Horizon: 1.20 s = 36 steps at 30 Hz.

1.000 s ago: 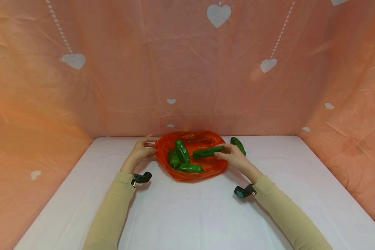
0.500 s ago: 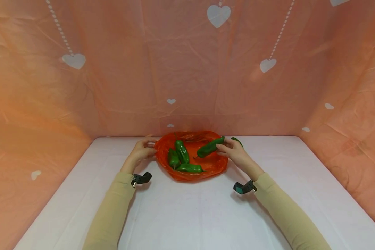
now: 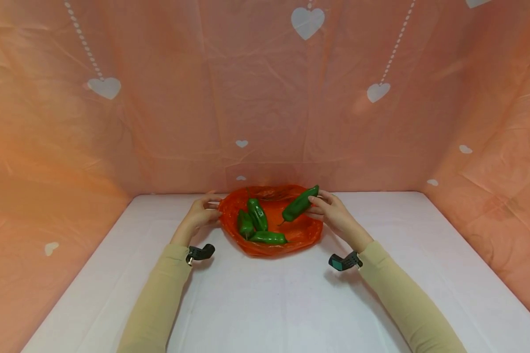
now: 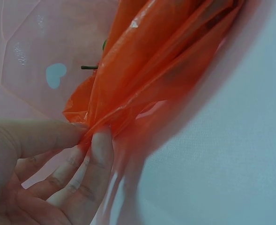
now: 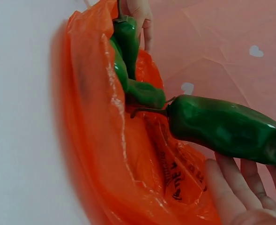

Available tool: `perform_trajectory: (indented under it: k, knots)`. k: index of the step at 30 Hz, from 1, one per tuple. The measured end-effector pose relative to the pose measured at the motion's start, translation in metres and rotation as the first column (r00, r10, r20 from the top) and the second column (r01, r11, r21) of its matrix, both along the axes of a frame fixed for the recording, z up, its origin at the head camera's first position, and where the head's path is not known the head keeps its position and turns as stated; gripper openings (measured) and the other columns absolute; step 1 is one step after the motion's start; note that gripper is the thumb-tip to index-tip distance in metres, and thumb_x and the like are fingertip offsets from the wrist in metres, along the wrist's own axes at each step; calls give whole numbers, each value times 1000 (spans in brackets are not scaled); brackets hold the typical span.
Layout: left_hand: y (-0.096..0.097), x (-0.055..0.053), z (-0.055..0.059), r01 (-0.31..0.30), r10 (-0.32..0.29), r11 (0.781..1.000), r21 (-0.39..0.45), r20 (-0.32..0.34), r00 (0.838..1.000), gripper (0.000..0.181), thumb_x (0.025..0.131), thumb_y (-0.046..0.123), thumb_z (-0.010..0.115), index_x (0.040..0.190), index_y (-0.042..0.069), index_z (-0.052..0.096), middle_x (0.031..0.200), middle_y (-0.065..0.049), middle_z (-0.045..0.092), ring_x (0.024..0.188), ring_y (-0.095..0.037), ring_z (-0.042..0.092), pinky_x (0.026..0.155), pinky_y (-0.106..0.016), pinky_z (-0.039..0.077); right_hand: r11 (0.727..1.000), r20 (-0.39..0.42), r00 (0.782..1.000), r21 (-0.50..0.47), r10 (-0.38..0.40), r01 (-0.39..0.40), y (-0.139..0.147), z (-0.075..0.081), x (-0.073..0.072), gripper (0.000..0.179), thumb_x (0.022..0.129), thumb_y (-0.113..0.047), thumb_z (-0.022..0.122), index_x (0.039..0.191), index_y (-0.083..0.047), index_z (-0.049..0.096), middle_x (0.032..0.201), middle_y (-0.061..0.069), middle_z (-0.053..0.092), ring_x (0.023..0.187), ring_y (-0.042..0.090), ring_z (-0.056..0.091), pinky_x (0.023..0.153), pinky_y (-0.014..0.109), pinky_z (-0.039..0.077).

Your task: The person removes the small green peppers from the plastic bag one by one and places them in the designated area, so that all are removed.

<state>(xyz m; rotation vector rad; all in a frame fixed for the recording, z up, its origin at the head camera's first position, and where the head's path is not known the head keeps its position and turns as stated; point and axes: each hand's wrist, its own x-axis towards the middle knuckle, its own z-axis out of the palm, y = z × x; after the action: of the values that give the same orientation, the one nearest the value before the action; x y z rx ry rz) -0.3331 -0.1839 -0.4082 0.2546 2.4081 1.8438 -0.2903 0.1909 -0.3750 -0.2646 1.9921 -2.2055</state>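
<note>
An orange plastic bag [image 3: 271, 249] lies with its mouth spread wide, several green peppers [image 3: 257, 214] grouped in its left part. My left hand [image 3: 199, 213] pinches the bag's left edge between thumb and fingers; the gathered plastic [image 4: 123, 93] fans out from the fingertips in the left wrist view. On the other side, my right hand [image 3: 334, 212] grips one green pepper [image 3: 299, 205] near its blunt end, tilted, with its stem pointing down toward the bag's inside. The right wrist view has this pepper [image 5: 222, 129] above the opening, partly covered by fingers.
A white-covered table [image 3: 256, 304] spreads out before me. Orange-pink sheeting [image 3: 265, 108] with pale hearts rises just behind the bag and at both sides. Black wrist cameras [image 3: 344, 262] sit on both wrists.
The right hand has raised its pepper and turned it from nearly level to steeply tilted. Another pepper, seen behind that hand earlier, no longer shows. The left hand stays in place.
</note>
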Motion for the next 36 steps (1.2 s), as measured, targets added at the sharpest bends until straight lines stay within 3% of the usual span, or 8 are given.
perform_trajectory:
  k: [3,9,16,20,36]
  knots:
    - [1,4,4,8,-8,1000,16,6,1000,46,85,-9,57,130,-10,48,157,-12,13,117,-41,48,82,-37,55,1000,4,1000,-9,-18,18,1,1,-1,52,100,-23,52,141,3,34,136,24,41,101,27,64,92,45,47]
    - [1,3,2,6,-6,1000,21,-9,1000,44,85,-10,57,128,-10,50,157,-11,14,115,-40,49,78,-35,56,998,39,998,-39,-47,49,8,8,-2,52,101,-24,48,145,-1,31,139,20,40,117,34,53,92,41,49]
    - [-1,-1,-3,1,0,1000,21,-16,1000,43,85,-9,57,128,-9,50,157,-10,15,112,-37,51,76,-34,56,995,49,999,-97,-18,23,20,21,0,61,99,-29,52,147,0,26,141,21,39,123,35,48,101,46,40]
    - [-1,0,-3,2,-2,1000,25,-16,1000,43,85,-9,57,128,-9,50,157,-11,15,113,-39,50,78,-36,56,995,40,999,-102,-11,15,25,29,0,62,98,-30,54,145,3,29,138,20,41,119,31,53,102,49,37]
    - [-1,1,-2,6,-5,999,41,-20,1000,46,84,-12,56,129,-11,49,157,-11,14,118,-40,45,76,-31,56,995,3,999,-88,-38,38,49,47,-1,60,100,-23,52,144,8,27,117,7,57,101,19,64,96,46,42]
